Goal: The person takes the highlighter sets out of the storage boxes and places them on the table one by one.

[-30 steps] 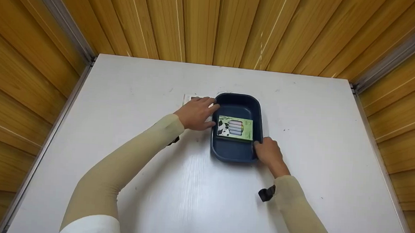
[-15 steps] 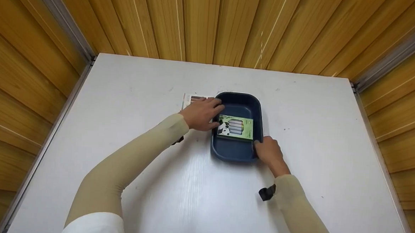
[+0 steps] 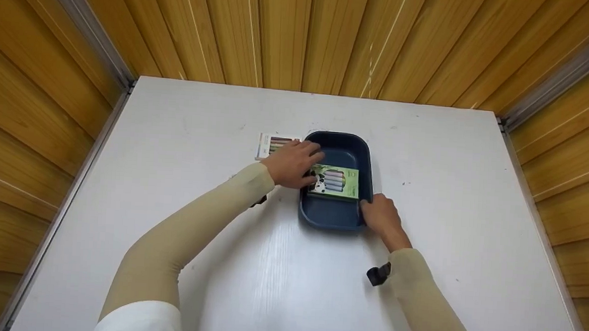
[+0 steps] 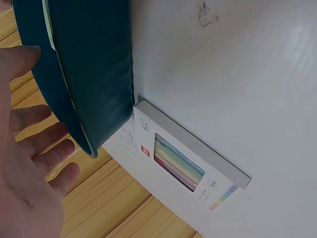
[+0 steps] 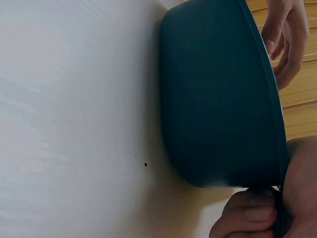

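A dark blue rectangular plastic bin [image 3: 333, 217] stands on the white table. Inside it lies a green box [image 3: 343, 182] printed with a panda and a row of coloured sticks. My right hand [image 3: 385, 218] grips the bin's right rim near the front corner, thumb inside and fingers [image 5: 247, 214] curled beneath the rim. Over the left rim reaches my left hand [image 3: 291, 164], fingers spread; its thumb overlaps the green box's left end in the head view. Left of the bin lies a white box [image 3: 270, 145], partly behind my left hand; coloured sticks show through its window [image 4: 176, 161].
The white table [image 3: 201, 120] runs back to a wood-patterned panel wall [image 3: 281, 33], with similar walls at left and right. A black wrist camera [image 3: 378, 275] sits under the right sleeve.
My left hand has moved right, from beside the bin's left rim to over its inside, uncovering more of the white box. My right hand and the bin have stayed put.
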Demonstrator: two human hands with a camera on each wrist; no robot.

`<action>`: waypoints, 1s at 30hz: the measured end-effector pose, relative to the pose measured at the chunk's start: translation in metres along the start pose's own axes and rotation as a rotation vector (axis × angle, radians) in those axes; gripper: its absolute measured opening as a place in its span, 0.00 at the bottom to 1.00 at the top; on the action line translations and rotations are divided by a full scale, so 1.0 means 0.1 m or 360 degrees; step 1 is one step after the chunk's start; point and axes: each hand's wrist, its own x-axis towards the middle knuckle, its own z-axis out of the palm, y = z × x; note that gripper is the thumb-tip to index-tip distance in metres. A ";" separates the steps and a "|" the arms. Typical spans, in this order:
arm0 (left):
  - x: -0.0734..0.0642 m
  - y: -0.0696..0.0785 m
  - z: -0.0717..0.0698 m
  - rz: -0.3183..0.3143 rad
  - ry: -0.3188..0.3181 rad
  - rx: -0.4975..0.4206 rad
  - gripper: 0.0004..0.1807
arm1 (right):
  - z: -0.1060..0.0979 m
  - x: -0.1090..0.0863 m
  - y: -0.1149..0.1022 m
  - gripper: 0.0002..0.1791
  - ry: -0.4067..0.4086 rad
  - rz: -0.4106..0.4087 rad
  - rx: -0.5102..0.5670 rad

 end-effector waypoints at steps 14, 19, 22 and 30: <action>0.05 0.10 0.02 0.0026 -0.0079 -0.0022 0.32 | 0.01 -0.02 0.00 0.26 -0.0027 0.0021 0.0023; 0.06 0.12 0.05 0.0050 -0.0057 0.0007 0.32 | 0.01 -0.01 -0.01 0.25 0.0002 0.0002 -0.0016; 0.07 0.13 0.07 0.0067 -0.0039 0.0030 0.32 | 0.01 -0.01 -0.01 0.24 0.0025 -0.0006 -0.0051; 0.11 0.16 0.10 0.0099 0.0022 -0.0016 0.30 | -0.01 0.00 0.00 0.24 0.0016 0.0003 -0.0031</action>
